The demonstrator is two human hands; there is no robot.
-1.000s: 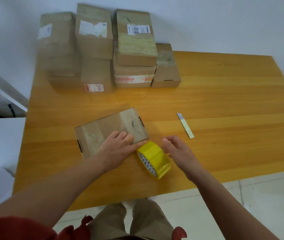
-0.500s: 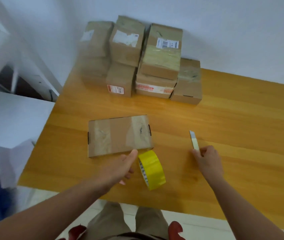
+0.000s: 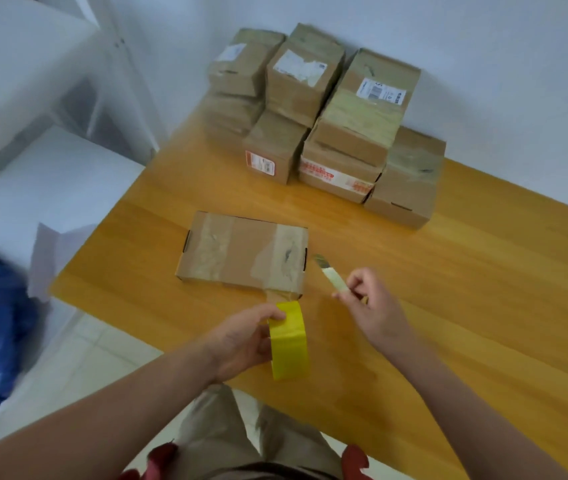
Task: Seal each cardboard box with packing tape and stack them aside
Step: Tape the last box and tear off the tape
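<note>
Your left hand (image 3: pixel 241 344) has its fingers curled round the yellow tape roll (image 3: pixel 289 344), thumb on top, holding it on edge just above the table's near side. Your right hand (image 3: pixel 376 306) pinches the handle of a small cutter (image 3: pixel 331 275), whose blade points away from you towards the right end of the flat box (image 3: pixel 244 252). A short strip of tape (image 3: pixel 277 294) runs from the roll up to the near wall of that box, so you look to be at the cutting step: the tape is laid over the box and has yet to be parted from the roll. The next move calls for you to keep the strip taut with the left hand and draw the blade across it in the narrow gap between roll and box, with the edge clear of your left thumb, which sits close by. Then press the loose end down. The box lies near the left front corner of the table (image 3: pixel 483 271), so there is little room on that side and the roll hangs almost over the edge. To the right the wood is bare and wide. The stack of boxes (image 3: pixel 327 126) stands at the back against the wall, well apart, with free table between it and the box for carrying it over.
</note>
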